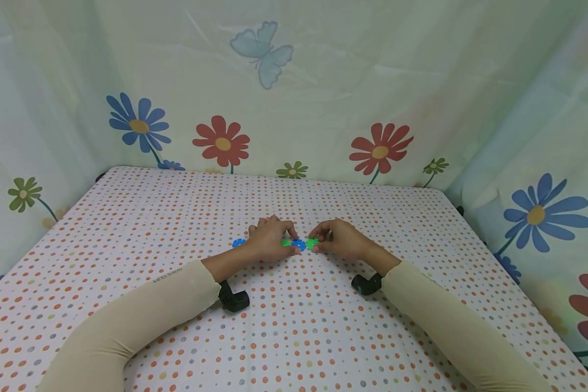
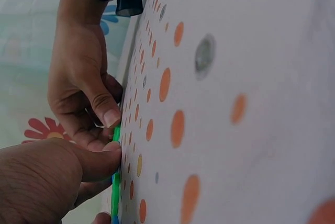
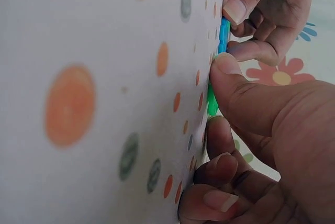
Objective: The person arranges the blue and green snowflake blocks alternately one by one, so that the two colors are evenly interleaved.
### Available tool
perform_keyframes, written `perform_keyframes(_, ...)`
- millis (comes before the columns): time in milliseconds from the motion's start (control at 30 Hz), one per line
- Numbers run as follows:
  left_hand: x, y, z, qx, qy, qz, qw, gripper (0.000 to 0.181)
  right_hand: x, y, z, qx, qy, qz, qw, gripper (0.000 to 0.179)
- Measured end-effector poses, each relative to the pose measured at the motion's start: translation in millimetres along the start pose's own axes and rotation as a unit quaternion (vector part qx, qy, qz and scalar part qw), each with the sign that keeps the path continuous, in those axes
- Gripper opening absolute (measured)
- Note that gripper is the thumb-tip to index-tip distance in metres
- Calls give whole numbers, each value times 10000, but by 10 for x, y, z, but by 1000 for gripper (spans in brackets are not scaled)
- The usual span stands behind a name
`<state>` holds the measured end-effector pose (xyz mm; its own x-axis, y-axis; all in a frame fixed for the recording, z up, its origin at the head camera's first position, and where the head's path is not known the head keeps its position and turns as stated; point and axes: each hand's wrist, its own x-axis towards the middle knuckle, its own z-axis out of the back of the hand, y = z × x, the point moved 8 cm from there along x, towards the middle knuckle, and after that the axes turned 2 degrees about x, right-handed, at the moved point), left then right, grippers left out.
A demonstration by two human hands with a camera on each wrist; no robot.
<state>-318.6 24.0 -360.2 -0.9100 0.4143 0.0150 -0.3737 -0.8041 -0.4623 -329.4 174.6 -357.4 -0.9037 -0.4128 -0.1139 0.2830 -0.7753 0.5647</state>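
A row of flat, notched plastic discs in blue and green lies along the table under my hands. My left hand (image 1: pixel 266 239) pinches a blue disc (image 1: pixel 299 245) between thumb and fingers. A green disc (image 1: pixel 286 242) shows just left of that one, and another blue disc (image 1: pixel 238 243) pokes out beyond the left wrist; the stretch between is hidden by the hand. With thumb and index finger, my right hand (image 1: pixel 344 240) pinches a green disc (image 1: pixel 312 243) at the row's right end. In the right wrist view, this green disc (image 3: pixel 212 101) sits edge-on, close to the blue disc (image 3: pixel 223 35).
The table (image 1: pixel 294 337) wears a white cloth with coloured dots. A curtain (image 1: pixel 313 98) printed with flowers and a butterfly hangs behind and at both sides. Black wrist cameras, left (image 1: pixel 234 299) and right (image 1: pixel 366 284), stick out below the sleeves.
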Motion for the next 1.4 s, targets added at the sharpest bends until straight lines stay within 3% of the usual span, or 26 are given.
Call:
perform_keyframes(733, -8, -4, 0, -109, -14, -78, 9999, 26, -19, -88, 41, 63, -136, 20, 9999, 35)
perform_keyframes(967, -12, -3, 2, -113, -9, -79, 9999, 26, -35, -106, 45, 376, -107, -50, 9992, 31)
perform_keyframes(1400, -12, 4, 3, -87, -3, -34, 10000, 27, -22, -93, 49, 391, -140, 25, 9991, 26)
